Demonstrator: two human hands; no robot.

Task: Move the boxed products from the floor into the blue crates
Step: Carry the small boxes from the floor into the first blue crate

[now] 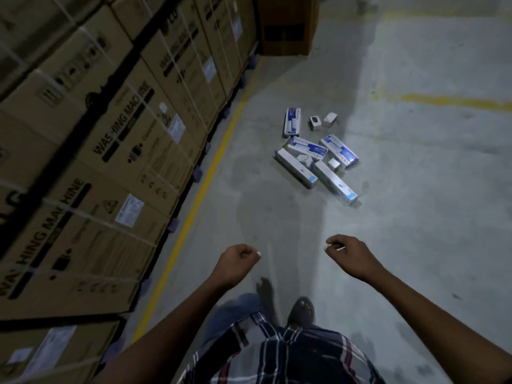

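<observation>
Several white-and-blue boxed products (315,159) lie scattered on the concrete floor ahead of me: long cartons such as one at the near right (335,182), and small boxes (330,119) at the far side. Both my arms reach forward, well short of the pile. My left hand (238,261) is curled into a fist and holds nothing. My right hand (346,253) has loosely curled fingers and is empty too. No blue crate is in view.
A tall wall of stacked washing-machine cartons (97,167) runs along the left, bordered by a yellow floor line (199,192). A brown carton (286,26) stands at the far end. My sandalled foot (302,310) steps on bare concrete (415,217).
</observation>
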